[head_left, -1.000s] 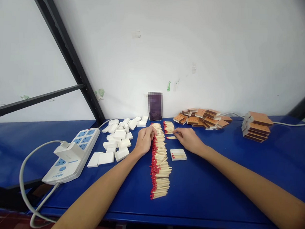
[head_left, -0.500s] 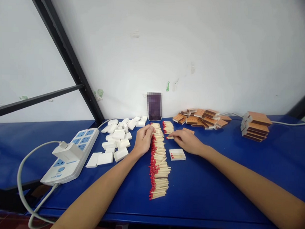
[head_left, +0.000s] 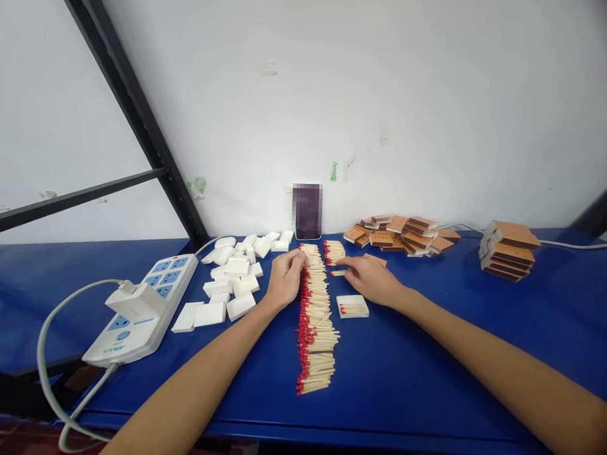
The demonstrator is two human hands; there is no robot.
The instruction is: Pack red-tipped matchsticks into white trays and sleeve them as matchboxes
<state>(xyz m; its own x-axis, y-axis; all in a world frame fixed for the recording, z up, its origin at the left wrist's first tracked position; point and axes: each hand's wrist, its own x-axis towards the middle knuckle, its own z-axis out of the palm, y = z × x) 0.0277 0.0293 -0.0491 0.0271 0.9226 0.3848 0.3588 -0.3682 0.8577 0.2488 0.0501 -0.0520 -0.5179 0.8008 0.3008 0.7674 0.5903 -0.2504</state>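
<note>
A long row of red-headed matches point(head_left: 317, 321) runs toward me down the blue table. My left hand point(head_left: 286, 278) rests at its left edge near the far end, fingers curled together by the match heads; whatever they pinch is hidden. To the right, my right hand point(head_left: 374, 282) stretches its index finger to the near edge of a small match pile point(head_left: 335, 252), the other fingers bent under. One single match point(head_left: 338, 274) lies just below that finger, its tail end by the thumb. Nearer me sits a white matchbox tray point(head_left: 352, 307) with a few matches inside.
White matchbox trays point(head_left: 237, 268) lie heaped on the left, beside a power strip point(head_left: 141, 315) with a plugged-in charger. Brown matchbox sleeves point(head_left: 407, 234) are piled at the back right, with a stack of matchboxes point(head_left: 509, 251) farther right. A phone point(head_left: 309, 211) leans on the wall.
My right index finger has shifted up from the single match to the edge of the small pile. My left hand stays where it was.
</note>
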